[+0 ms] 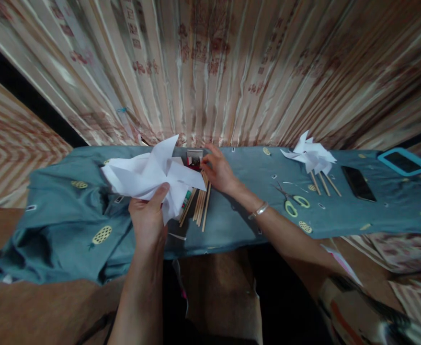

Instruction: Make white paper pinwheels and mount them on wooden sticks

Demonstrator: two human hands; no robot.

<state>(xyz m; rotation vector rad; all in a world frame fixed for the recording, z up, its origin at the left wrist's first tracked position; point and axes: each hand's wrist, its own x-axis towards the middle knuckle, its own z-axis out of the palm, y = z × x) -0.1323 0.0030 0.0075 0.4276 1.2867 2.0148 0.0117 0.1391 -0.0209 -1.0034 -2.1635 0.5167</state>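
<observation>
My left hand point(148, 215) is closed on a white paper pinwheel point(167, 175), thumb pressed near its centre. My right hand point(217, 170) reaches to a small open box point(195, 155) holding small dark items too tiny to name. Thumb and index finger come together at the box's edge; what they pinch, if anything, cannot be made out. Under that hand and beside the pinwheel lie several thin wooden sticks point(200, 206). A green tube-like item point(186, 198) is partly covered by the paper. More white paper point(124, 175) shows left of the pinwheel.
Green-handled scissors point(292, 201) lie right of my right forearm. Farther right are finished pinwheels on sticks point(314, 155), a black phone point(358, 183) and a blue-framed tablet point(404, 161). A teal patterned cloth point(246, 215) covers the narrow table; a striped curtain point(224, 72) hangs behind.
</observation>
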